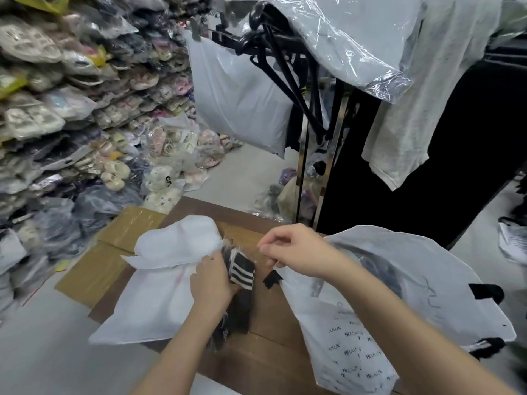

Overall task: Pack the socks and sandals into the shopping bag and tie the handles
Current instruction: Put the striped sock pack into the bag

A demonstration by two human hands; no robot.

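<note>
Black socks with white stripes [242,270], in a clear wrapper, lie on a brown cardboard surface [273,317]. My left hand [212,283] grips them at their left side. A white plastic shopping bag [159,292] lies flat to the left, touching that hand. My right hand [293,249] pinches the top edge of a second white bag [399,303] printed with small black lettering, which holds dark items I cannot make out. No sandals are clearly in either bag.
Stacks of bagged sandals and shoes [71,109] fill the left wall and floor. A rack with black hangers [285,72], a hanging white bag [239,104] and plastic-covered garments [370,38] stands ahead. Flat cardboard [114,252] lies at left.
</note>
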